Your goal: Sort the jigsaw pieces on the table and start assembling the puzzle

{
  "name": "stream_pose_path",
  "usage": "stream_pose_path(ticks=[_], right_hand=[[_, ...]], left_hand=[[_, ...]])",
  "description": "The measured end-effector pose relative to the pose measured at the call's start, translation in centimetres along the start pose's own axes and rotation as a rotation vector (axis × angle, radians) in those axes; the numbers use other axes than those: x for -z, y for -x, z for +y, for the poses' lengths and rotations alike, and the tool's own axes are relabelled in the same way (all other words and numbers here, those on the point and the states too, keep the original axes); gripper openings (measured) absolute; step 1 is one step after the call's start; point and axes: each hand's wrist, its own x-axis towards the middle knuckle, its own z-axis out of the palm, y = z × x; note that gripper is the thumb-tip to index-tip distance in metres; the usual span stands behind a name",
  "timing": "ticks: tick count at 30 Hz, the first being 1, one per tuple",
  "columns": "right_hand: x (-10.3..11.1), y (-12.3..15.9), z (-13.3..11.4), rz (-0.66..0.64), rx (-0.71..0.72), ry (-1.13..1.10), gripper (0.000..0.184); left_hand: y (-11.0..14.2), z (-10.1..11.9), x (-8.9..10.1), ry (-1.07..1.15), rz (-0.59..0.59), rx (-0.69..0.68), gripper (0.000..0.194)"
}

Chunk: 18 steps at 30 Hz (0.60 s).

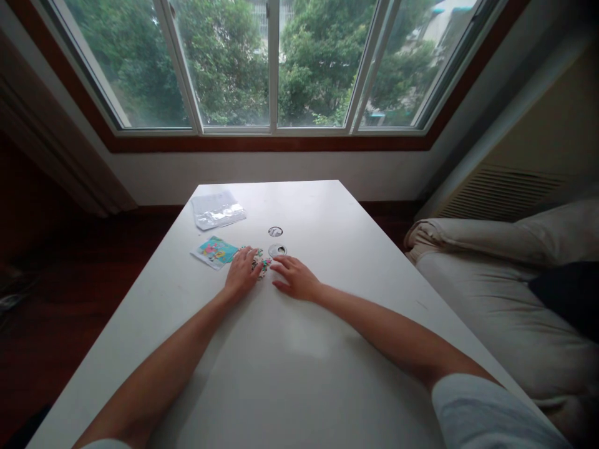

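Note:
A heap of small colourful pieces (261,269), which look like jigsaw puzzle pieces, lies on the white table. My left hand (242,272) rests on the left side of the heap, its fingers stretched out and apart over the pieces, covering some of them. To the right of the heap is my right hand (296,278), open, with its fingers slightly bent and the fingertips close to the nearest pieces. A bright picture sheet (215,252) with a blue background and a cartoon-like print lies just left of my left hand.
The white table (290,362) narrows toward the window (276,68). On its far left corner lies a clear plastic bag (218,210). Two round, shiny inserts, one farther (276,231) and one nearer (277,250), sit beyond my hands. A pale sofa (496,299) stands at the right.

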Motion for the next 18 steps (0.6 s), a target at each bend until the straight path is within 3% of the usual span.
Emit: stream_pose_path(ticks=[9, 18], right_hand=[[-3.1, -6.3, 1.1, -0.084, -0.037, -0.067, 0.061], [-5.6, -11.3, 2.1, -0.212, 0.001, -0.108, 0.068]], left_hand=[[-1.6, -1.9, 1.7, 0.229, 0.089, 0.159, 0.039], [-2.0, -6.8, 3.1, 0.274, 0.279, 0.394, 0.038]])
